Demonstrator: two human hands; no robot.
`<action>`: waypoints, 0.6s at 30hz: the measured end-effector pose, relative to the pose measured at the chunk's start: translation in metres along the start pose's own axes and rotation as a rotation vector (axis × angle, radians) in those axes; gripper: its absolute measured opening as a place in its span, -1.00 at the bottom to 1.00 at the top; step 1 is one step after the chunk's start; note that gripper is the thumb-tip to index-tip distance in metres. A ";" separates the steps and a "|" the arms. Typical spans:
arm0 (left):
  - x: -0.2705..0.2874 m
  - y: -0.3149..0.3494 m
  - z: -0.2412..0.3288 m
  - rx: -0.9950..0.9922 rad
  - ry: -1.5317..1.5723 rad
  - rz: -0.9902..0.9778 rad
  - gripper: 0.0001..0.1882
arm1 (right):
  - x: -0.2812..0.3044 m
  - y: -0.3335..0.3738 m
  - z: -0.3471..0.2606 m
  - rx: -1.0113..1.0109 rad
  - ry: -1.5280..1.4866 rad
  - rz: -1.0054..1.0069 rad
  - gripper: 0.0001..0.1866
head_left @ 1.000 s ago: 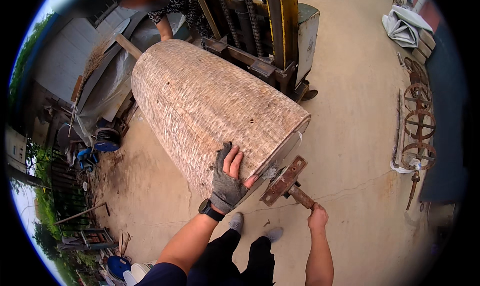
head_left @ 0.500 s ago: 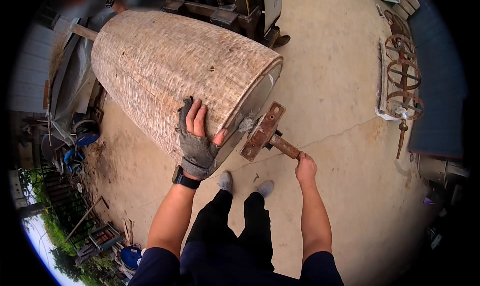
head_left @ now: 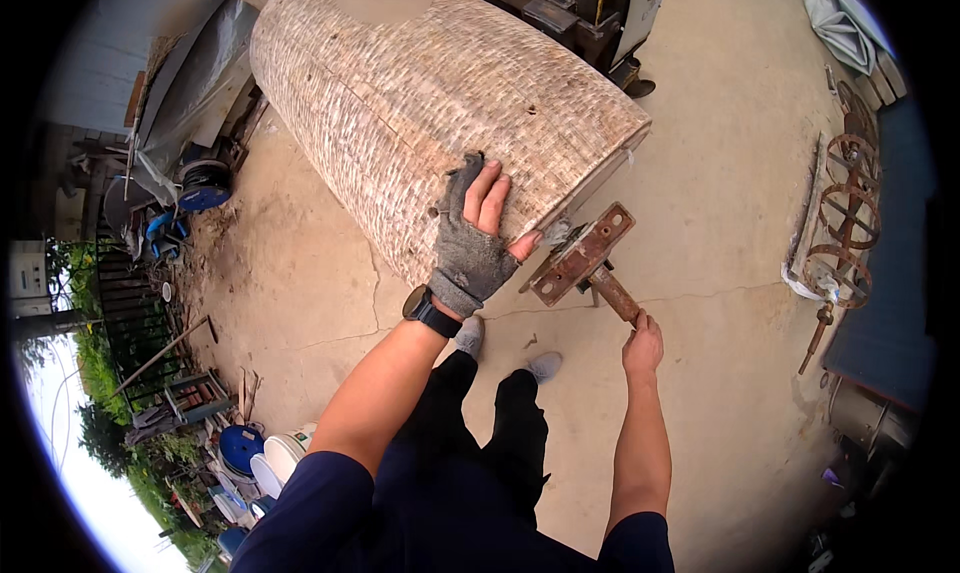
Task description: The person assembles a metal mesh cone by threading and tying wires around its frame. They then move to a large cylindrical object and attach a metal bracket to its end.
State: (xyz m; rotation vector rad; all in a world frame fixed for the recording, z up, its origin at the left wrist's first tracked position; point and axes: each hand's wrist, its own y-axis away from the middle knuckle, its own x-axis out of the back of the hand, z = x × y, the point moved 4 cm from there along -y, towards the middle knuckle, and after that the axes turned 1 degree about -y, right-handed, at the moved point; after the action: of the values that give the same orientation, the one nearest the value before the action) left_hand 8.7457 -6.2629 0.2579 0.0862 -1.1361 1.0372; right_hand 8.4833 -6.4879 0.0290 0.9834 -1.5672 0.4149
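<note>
A large drum with a rough, chipped, pale brown surface lies on its side in front of me. My left hand, in a worn grey glove that leaves its fingertips bare, rests on the drum near its close end, fingers stretched out. From that end sticks out a rusty metal shaft, passing by a rusty rectangular plate with holes. My right hand, ungloved, has its fingers wrapped round the shaft's outer tip. What supports the drum underneath is hidden.
Rusty ringed metalwork lies along the right wall. A dark machine frame stands behind the drum. To the left are cable reels, a long-handled tool, a blue reel and white buckets. Concrete floor surrounds my feet.
Drum, shaft and both hands now appear farther right in the picture, and the surroundings have shifted right too. Each hand keeps its contact, the left on the drum and the right on the shaft.
</note>
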 end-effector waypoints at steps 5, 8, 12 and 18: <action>0.013 -0.005 -0.001 -0.025 -0.035 0.021 -0.22 | 0.014 0.048 -0.020 0.008 0.036 -0.004 -0.41; 0.012 0.005 -0.012 0.006 0.025 0.025 -0.20 | 0.005 0.085 -0.026 0.004 0.109 -0.229 -0.46; 0.008 0.000 -0.008 0.029 0.116 -0.079 -0.16 | 0.005 0.134 -0.044 0.008 0.169 -0.453 -0.53; 0.041 0.020 -0.017 0.061 0.242 -0.122 -0.11 | -0.014 0.182 -0.102 0.095 0.034 -0.624 -0.59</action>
State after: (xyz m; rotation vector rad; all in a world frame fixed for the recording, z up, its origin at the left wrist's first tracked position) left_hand 8.7447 -6.2173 0.2733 0.0751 -0.8697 0.9455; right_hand 8.4068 -6.3026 0.0879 1.4618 -1.1378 0.0661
